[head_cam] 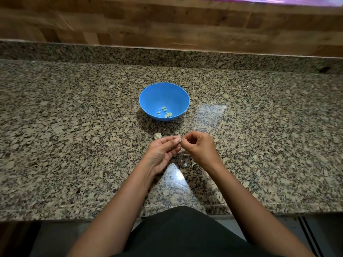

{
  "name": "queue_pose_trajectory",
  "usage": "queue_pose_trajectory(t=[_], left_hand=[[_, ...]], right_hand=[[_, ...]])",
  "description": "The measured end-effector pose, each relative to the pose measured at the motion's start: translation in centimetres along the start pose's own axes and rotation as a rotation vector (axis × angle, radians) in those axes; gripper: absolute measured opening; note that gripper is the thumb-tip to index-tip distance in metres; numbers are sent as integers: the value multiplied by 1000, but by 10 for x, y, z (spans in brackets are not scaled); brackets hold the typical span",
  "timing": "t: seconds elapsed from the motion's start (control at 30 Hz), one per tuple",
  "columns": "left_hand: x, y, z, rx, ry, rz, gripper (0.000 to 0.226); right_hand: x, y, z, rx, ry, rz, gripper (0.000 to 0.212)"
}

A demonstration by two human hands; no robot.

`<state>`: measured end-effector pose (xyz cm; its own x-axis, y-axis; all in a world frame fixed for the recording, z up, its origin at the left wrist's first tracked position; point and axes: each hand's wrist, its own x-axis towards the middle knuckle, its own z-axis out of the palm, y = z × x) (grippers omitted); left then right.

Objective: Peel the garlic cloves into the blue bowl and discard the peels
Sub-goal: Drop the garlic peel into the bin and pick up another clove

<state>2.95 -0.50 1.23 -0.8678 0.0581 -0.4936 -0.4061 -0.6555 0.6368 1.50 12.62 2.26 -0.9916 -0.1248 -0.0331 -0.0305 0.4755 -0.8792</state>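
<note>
Blue bowl [164, 93]: one
Peeled cloves [164, 112] in the bowl: about five
Garlic piece [158, 135] on the surface [74, 127]: one
Loose peels [189, 164]: several, exact number unclear
Hands: two, left hand [163, 151], right hand [199, 145]

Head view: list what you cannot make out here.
- Clove pinched between left hand and right hand: fingertips hide how far it is peeled.
- Pieces in blue bowl: too small to count.
- Peels on counter: partly under the hands.
</note>
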Motion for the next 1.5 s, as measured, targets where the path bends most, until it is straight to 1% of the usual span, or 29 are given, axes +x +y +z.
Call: queue_pose_trajectory(t=[0.1, 0.2, 0.37, 0.47, 0.53, 0.6, 0.7, 0.8, 0.83, 0.97, 1.07, 1.17, 1.27, 1.33, 1.37, 1.4, 1.43, 1.5], left_hand=[[-1, 1, 2, 23, -14, 0, 11], [0, 2, 3, 67, -12, 1, 14], [1, 3, 1, 155, -47, 10, 16], [2, 2, 0, 246, -72, 23, 13], [2, 1, -1, 286, -97, 22, 13], [4, 0, -3, 294, -106, 19, 15], [4, 2, -9, 246, -81, 16, 16], [4, 3, -13, 140, -28, -28, 15], [3, 3, -13, 109, -14, -39, 13], [4, 6, -12, 43, 17, -55, 16], [3, 5, -12, 40, -9, -69, 23], [0, 5, -11, -37, -48, -128, 30], [0, 5, -8, -76, -75, -165, 35], [3, 3, -1, 2, -70, -134, 36], [6, 2, 3, 67, -60, -112, 35], [9, 0, 9, 152, -52, -88, 34], [14, -2, 16, 261, -45, -57, 32], [26, -7, 29, 550, -40, 45, 28]], right_hand=[[-2, 1, 1, -197, 9, -124, 11], [-2, 3, 1, -214, 8, -160, 10], [-3, 2, 0, -2, 2, -31, 8], [0, -1, -3, 95, 30, 39, 9], [3, -2, -5, 118, 26, 70, 6], [6, -1, -8, 85, 9, 98, 6], [8, 2, -12, -59, -18, 116, 10], [6, 5, -11, -171, -84, 135, 4], [5, 5, -10, -213, -99, 125, 5], [2, 5, -6, -357, -145, 65, 15], [1, 6, -7, -379, -131, 60, 21], [-1, 10, -9, -387, -58, 57, 29], [-2, 14, -12, -351, 10, 63, 20], [-3, 17, -17, -277, 13, 72, 10], [-4, 18, -20, -249, 16, 79, 8], [-4, 19, -24, -241, 32, 85, 11], [-4, 21, -27, -248, 55, 90, 14], [-4, 27, -35, -257, 102, 110, 18]])
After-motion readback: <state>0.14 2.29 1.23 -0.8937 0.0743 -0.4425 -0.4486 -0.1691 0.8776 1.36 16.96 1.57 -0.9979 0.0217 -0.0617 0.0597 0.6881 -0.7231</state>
